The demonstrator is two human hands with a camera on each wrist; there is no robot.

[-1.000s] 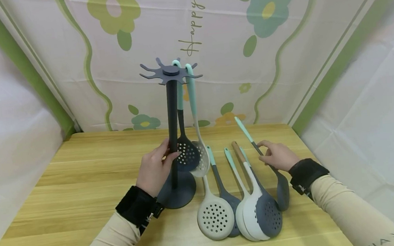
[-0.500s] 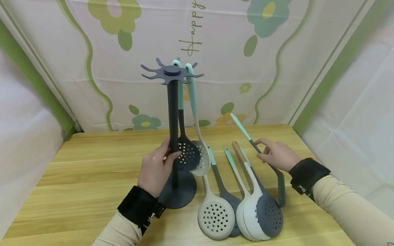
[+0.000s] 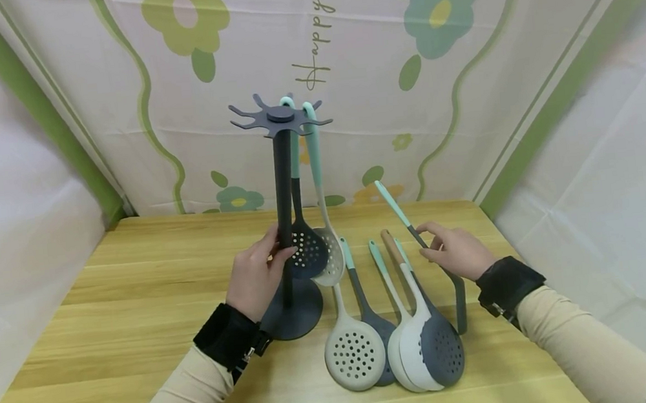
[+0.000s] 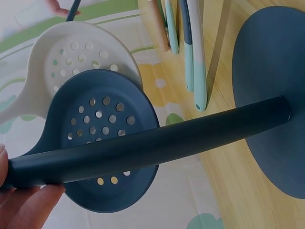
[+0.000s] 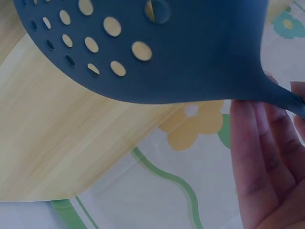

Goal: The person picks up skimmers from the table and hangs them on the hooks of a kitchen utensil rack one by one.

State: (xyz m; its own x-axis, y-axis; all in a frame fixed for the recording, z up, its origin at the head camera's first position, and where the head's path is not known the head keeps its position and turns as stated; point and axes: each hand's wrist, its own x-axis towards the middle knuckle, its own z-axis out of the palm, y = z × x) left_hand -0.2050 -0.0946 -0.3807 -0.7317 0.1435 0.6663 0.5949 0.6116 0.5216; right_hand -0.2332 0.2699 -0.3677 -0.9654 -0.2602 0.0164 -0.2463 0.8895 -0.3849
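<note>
My left hand [image 3: 255, 276] grips the post of a dark utensil stand [image 3: 283, 186], its thumb and fingers around the lower half. From the stand's hooked top hang a dark skimmer [image 3: 305, 261] and a cream skimmer [image 3: 335, 259], both with mint handles. On the right, my right hand [image 3: 459, 252] pinches the shaft of a dark perforated turner [image 3: 460, 305], just below its mint handle. The handle tilts up and left toward the stand. In the right wrist view the turner's holed head [image 5: 190, 71] fills the top, with fingers close under its neck.
Between the hands lie several utensils: a cream skimmer [image 3: 354, 357], a dark one partly under it [image 3: 372, 323], a white-headed utensil with wooden handle [image 3: 414, 355] and a dark perforated one [image 3: 448, 348]. A floral cloth [image 3: 353, 153] hangs behind the wooden table [image 3: 135, 310].
The turner has risen slightly and shifted left at its handle end; its head has turned edge-on to the head view. My left hand keeps its grip on the stand.
</note>
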